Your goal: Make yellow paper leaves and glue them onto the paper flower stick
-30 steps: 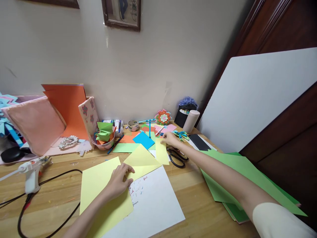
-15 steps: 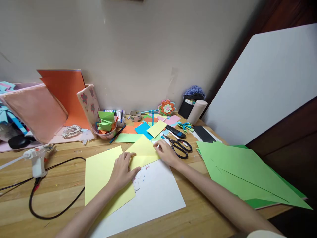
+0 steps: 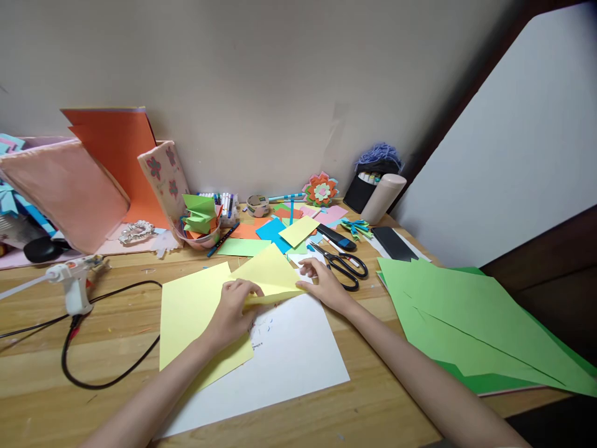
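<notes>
A folded piece of yellow paper [image 3: 268,269] lies over the top of a white sheet [image 3: 298,361] with small written marks. Its near edge is raised a little off the sheet. My left hand [image 3: 237,310] has its fingers curled over the left end of that edge, the thumb partly hidden. At the right corner, my right hand [image 3: 326,287] holds the paper, with thumb and curled fingers around it. A larger yellow sheet [image 3: 191,317] lies partly under my left hand and wrist. Black-handled scissors [image 3: 342,267] rest just beyond my right hand.
A glue gun [image 3: 77,289] with a black cord stands at left. Green sheets [image 3: 466,323] are stacked at right. Behind are a cup of paper scraps [image 3: 200,233], a tape roll [image 3: 258,205], a paper flower [image 3: 321,190], a box cutter [image 3: 336,236] and a dark phone-like slab [image 3: 394,242].
The near edge of the folded yellow paper has lifted off the white sheet. My left fingers have curled over it, and my right hand has shifted slightly to its corner. The view has tilted slightly.
</notes>
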{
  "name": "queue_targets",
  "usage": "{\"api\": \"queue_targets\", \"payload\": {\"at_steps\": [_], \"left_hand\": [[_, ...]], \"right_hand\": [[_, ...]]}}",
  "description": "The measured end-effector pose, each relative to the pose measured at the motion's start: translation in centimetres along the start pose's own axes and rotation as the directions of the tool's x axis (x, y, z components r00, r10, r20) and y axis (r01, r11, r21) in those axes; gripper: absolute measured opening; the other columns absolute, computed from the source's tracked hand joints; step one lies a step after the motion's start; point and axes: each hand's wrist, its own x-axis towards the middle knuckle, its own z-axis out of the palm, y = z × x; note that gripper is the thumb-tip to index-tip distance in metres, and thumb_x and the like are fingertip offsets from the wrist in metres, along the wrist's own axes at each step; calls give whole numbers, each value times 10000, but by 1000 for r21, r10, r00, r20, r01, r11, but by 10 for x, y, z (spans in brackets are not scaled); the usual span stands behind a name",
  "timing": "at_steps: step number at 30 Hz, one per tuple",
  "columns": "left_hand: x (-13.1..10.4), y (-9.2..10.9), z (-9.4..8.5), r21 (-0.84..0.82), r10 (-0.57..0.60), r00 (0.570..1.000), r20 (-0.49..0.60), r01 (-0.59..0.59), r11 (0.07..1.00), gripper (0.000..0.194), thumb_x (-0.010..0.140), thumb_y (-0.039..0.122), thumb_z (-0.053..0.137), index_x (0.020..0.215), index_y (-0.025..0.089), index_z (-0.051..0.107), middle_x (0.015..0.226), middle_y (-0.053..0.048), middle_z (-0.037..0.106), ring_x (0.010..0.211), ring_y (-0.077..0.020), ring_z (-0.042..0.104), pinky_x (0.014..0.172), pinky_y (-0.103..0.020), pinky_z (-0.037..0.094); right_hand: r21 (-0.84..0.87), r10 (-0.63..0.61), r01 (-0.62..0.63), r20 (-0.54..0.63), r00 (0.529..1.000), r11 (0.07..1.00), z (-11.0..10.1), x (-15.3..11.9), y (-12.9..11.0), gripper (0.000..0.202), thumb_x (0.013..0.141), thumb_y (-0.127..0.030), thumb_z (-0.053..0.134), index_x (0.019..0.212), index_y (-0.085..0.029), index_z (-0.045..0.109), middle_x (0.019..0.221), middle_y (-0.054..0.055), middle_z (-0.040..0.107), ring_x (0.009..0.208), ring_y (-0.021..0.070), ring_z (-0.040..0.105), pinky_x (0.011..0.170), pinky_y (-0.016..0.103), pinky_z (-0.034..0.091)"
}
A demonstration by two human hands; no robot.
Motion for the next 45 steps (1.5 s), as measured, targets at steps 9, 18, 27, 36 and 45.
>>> {"api": "queue_targets", "payload": {"at_steps": [9,18,27,36,45], "left_hand": [[-3,0,2,125,377,926,-33,-370,920,369,776,17,393,914,264,630,821,-8,644,752,-130,542,753,-312,348],[-7,11,2,471,470,860,-198,-337,815,338,813,69,460,1096,217,572,1100,-29,639,1010,-166,564,984,-388,285],[-9,12,7,418,542,834,-101,-459,784,454,835,55,373,1271,167,429,1202,-57,581,1126,-179,516,1036,-405,307],[0,-18,2,68,478,876,-54,-475,877,473,842,29,350,1220,276,491,1185,-1,593,1170,-134,480,1055,-412,303],[-5,-17,-10,-46,232,952,201,-228,973,554,723,33,389,1221,245,506,1270,-9,524,1163,-171,479,1017,-374,340]], "right_hand": [[241,98,-133,153,983,961,-2,-8,-17,285,772,-426,533,684,-157,568,654,-11,573,605,122,510,530,222,382],[553,328,-369,175,928,747,12,-12,-31,320,675,-453,644,705,-148,551,446,-21,566,356,103,512,373,209,417],[567,220,-313,228,949,762,27,-27,-43,451,712,-423,629,1049,-144,519,926,103,651,738,194,648,590,299,538],[-169,-433,425,-14,901,889,-24,-12,-21,250,739,-121,587,947,-257,617,1217,59,526,1158,239,455,977,458,368],[-50,-405,442,318,857,896,-5,-17,-13,96,800,-205,565,876,-207,624,922,45,683,897,181,619,798,333,479]]}}
